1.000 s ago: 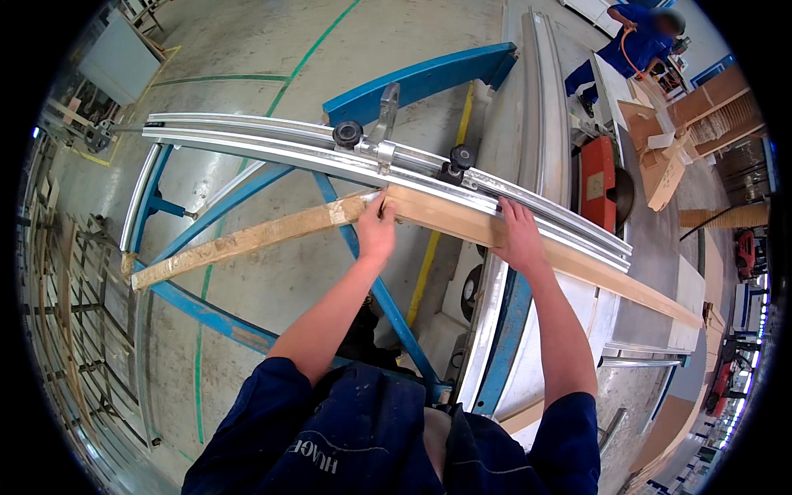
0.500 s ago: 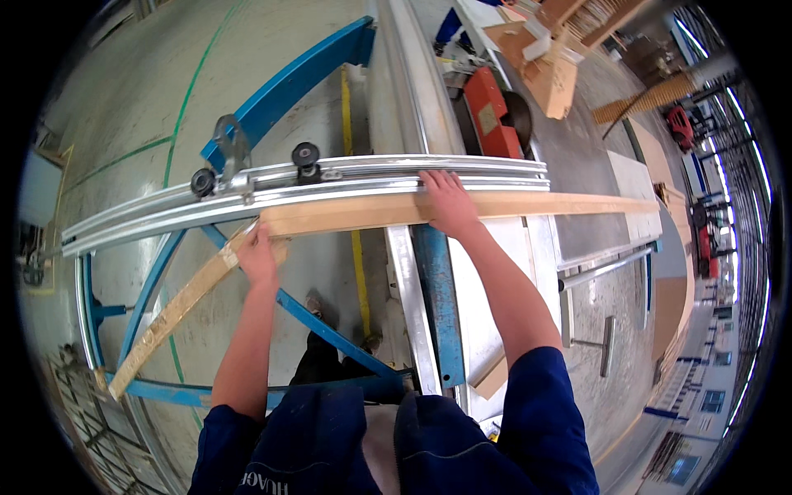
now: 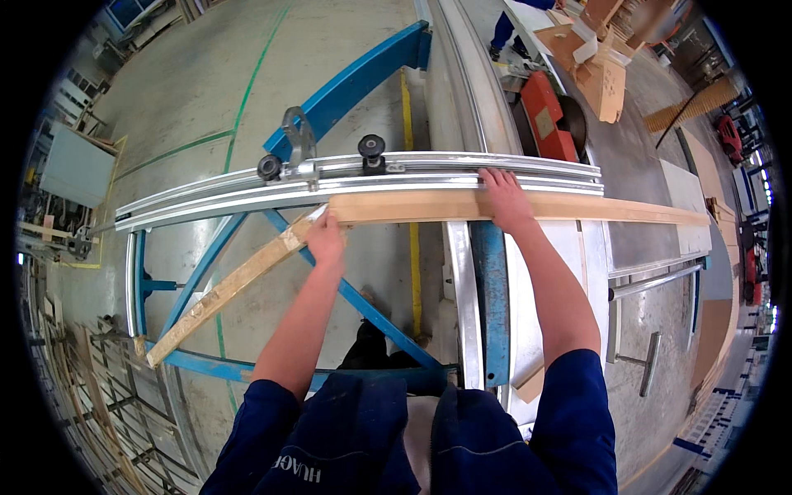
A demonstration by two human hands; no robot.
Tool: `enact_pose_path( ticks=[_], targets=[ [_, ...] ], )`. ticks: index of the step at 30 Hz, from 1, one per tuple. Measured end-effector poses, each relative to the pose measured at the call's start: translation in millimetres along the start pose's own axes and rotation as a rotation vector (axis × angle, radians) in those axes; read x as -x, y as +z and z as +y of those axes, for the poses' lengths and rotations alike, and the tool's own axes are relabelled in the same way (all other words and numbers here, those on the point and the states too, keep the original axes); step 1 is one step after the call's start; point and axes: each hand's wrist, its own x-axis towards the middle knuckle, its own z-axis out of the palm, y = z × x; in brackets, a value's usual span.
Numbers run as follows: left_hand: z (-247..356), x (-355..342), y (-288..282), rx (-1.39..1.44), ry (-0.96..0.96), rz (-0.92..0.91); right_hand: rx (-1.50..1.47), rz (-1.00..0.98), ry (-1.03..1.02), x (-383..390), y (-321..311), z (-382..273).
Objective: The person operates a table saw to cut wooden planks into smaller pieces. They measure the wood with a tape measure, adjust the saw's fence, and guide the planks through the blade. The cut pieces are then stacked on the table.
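Note:
A long pale wooden board lies along the near side of a silver aluminium fence. At the board's left end, my left hand is closed on the edge, beside the upper end of a worn, tape-patched wooden bar that slants down to the left. Farther right, my right hand grips the board from above, its fingertips reaching over to the fence. The underside of the board and the parts of my fingers behind it are hidden.
A metal flip stop and black knobs sit on the fence. Beyond it stands a red saw guard by a dark round blade-like disc. Blue frame bars run below. Wood offcuts lie at the far right, near another person's legs.
The whole view has shifted, so the scene sits farther right in the picture. Both hands keep their places on the board, and the board shows no clear movement along the fence.

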Motion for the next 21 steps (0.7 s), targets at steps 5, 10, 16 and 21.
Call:
enact_pose_path(
  ticks=[5, 10, 16, 21],
  targets=[
    [47, 37, 4, -0.134, 0.087, -0.138, -0.175, 0.162, 0.214, 48, -24, -39],
    [96, -31, -27, -0.219, 0.556, 0.143, -0.335, 0.331, 0.488, 192, -34, -82],
    [201, -97, 6, -0.398, 0.39, -0.136, -0.157, 0.274, 1.168, 370, -6, -84],
    [182, -102, -18, -0.384, 0.52, -0.065, -0.472, 0.418, 1.319, 415, 66, -78]
  ],
)
